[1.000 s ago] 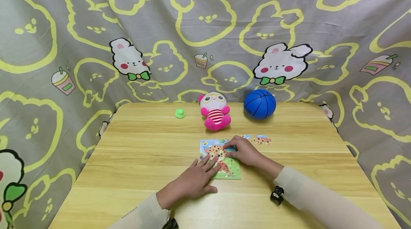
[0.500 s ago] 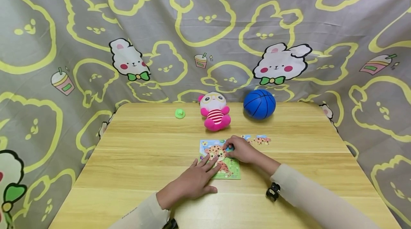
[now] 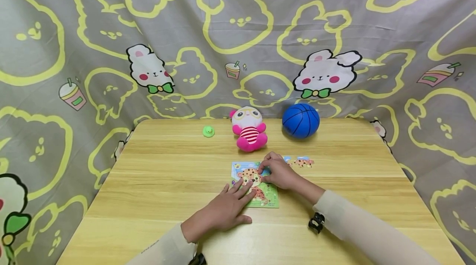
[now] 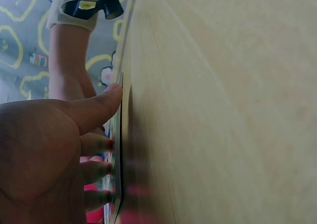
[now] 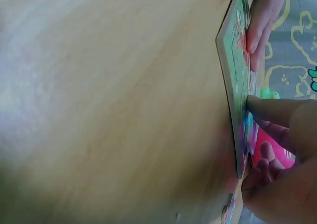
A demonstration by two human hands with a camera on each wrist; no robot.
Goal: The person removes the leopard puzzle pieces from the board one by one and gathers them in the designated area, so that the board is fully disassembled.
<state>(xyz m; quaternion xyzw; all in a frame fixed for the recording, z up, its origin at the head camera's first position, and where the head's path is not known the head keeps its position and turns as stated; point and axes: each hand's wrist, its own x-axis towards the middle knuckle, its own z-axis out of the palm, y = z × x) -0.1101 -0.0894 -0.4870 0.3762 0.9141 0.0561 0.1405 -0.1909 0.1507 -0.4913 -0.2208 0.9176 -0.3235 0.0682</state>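
Note:
A jigsaw puzzle (image 3: 273, 199) with a cartoon leopard on a green and blue ground lies flat on the table. Across its lower left part rests my left hand (image 3: 225, 210), fingers spread and fairly straight, fingertips on the picture. The left wrist view shows those fingertips down on the thin board (image 4: 119, 149). At the upper right of the puzzle, my right hand (image 3: 282, 173) pinches a bluish puzzle piece (image 5: 249, 127) between thumb and forefinger, right over the board; the fingers hide part of it. Its other fingers curl beside the board's edge.
Loose puzzle pieces (image 3: 304, 162) lie just beyond the right hand. Farther back stand a pink and white plush panda (image 3: 250, 131), a blue ball (image 3: 301, 121) and a small green duck (image 3: 208, 131). A patterned curtain (image 3: 208, 91) closes off the table's far side.
My right hand stays at the puzzle's upper right, its fingers shifting slightly and its wrist moving a little to the left. The left hand keeps its place.

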